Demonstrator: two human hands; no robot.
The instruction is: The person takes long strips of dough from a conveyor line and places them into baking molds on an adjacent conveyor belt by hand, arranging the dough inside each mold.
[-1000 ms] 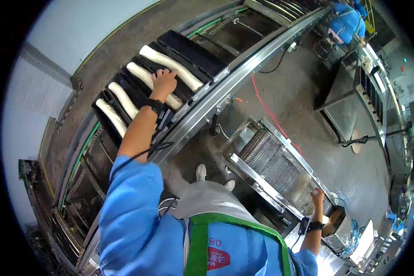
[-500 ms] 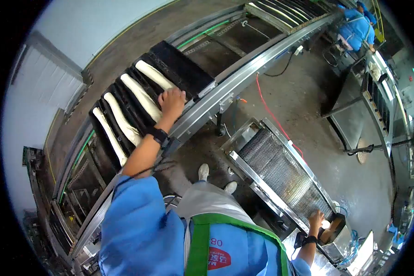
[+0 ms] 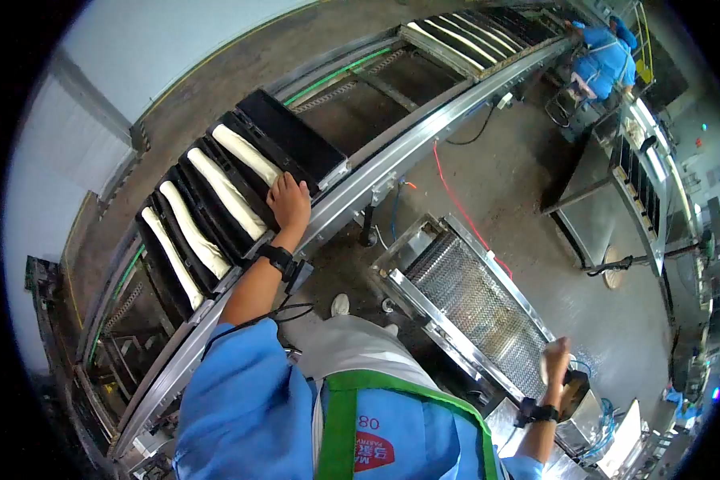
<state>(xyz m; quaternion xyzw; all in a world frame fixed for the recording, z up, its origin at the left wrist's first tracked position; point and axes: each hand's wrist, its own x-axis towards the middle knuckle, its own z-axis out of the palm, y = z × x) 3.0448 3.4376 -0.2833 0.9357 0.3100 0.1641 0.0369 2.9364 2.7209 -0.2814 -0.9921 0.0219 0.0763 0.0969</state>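
Note:
My left hand (image 3: 290,202) rests at the near end of a long strip of pale dough (image 3: 244,150) in a black tray. Its fingers lie over that end, slightly apart and bent. More dough strips (image 3: 226,192) lie in the neighbouring black slots. Over on the right, my right hand (image 3: 557,360) is closed above the lower end of a metal mesh conveyor (image 3: 484,300). Something pale shows at its edge, too blurred to name.
A curved metal conveyor rail (image 3: 392,164) carries the trays, with further filled trays (image 3: 456,40) at the far end. A person in blue (image 3: 604,64) works back there. A red hose (image 3: 456,200) crosses the floor. A metal-framed table (image 3: 592,192) stands at right.
My left hand has shifted slightly left and down, onto the dough's end. My right hand has risen off the lower end of the mesh conveyor. The whole view has shifted slightly.

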